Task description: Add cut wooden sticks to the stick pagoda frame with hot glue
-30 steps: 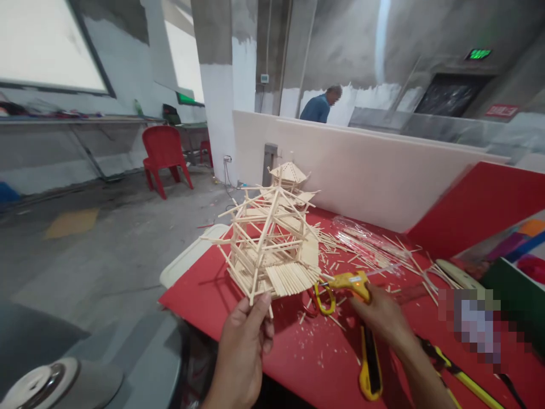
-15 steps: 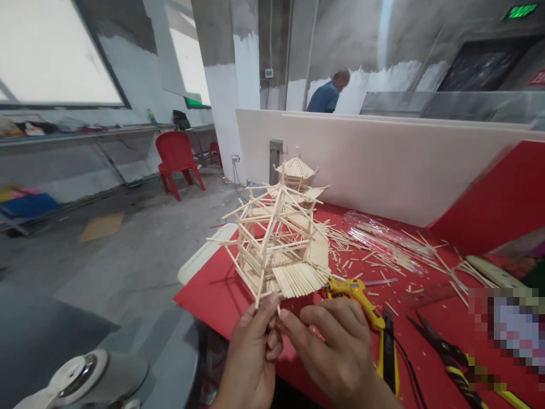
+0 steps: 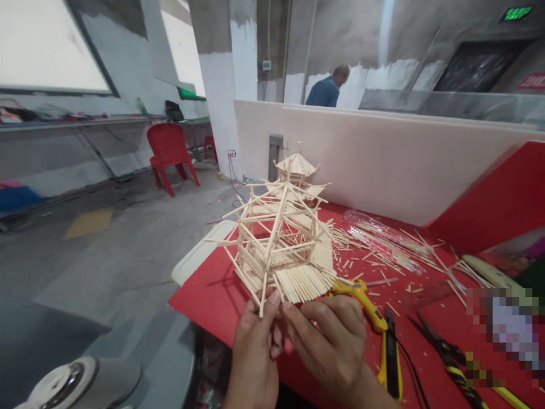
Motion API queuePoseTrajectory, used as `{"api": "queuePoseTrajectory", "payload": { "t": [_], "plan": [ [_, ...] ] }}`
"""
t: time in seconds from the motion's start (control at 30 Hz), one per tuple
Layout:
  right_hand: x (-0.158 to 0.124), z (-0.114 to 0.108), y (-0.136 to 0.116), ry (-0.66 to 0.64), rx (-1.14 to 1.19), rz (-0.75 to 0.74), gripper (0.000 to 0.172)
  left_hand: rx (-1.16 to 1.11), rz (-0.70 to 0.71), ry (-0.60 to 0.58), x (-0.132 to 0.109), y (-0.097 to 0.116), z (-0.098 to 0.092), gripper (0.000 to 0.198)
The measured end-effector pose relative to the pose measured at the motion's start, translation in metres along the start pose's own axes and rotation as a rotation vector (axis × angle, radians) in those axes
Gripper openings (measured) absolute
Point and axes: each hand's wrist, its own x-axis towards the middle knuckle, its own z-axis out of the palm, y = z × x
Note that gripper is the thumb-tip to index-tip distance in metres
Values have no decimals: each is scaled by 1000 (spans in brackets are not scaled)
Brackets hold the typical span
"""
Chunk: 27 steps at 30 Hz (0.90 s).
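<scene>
A pavilion model (image 3: 276, 227) built of thin wooden sticks stands on a red-covered table in front of me. Its near lower roof has a panel of sticks (image 3: 304, 283) laid side by side. At the left edge of that panel, my left hand (image 3: 255, 346) pinches with thumb and fingers beside a protruding corner stick. My right hand (image 3: 330, 338) is closed, its thumb and index finger on the lower end of a short wooden stick (image 3: 280, 287) that lies against the panel. The fingers partly hide this stick. A yellow glue gun (image 3: 361, 298) lies right of my right hand.
Behind stands a second stick pavilion (image 3: 298, 166). Loose sticks (image 3: 361, 241), plastic-wrapped sticks, a utility knife (image 3: 390, 358) and scissors (image 3: 443, 346) lie to the right. A white board (image 3: 361, 153) borders the table. A person (image 3: 324, 91) is beyond it; a red chair (image 3: 170, 150) is left.
The short stick, held lower between my fingers before, now lies up against the roof panel's left edge. Both hands have moved closer to the model. The view has shifted slightly.
</scene>
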Motion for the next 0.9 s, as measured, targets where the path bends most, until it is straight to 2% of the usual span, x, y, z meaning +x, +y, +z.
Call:
{"api": "queuePoseTrajectory", "payload": {
  "t": [0.2, 0.43, 0.6, 0.9],
  "plan": [
    [3, 3, 1, -11, 17, 26, 15, -7, 61, 33, 3, -3, 9, 36],
    [5, 4, 2, -26, 11, 39, 16, 7, 14, 76, 2, -2, 14, 43],
    [6, 4, 3, -33, 10, 28, 16, 28, -2, 82, 5, -1, 16, 38],
    [3, 3, 3, -39, 59, 54, 17, 20, 87, 114, 6, 1, 21, 32]
  ]
}}
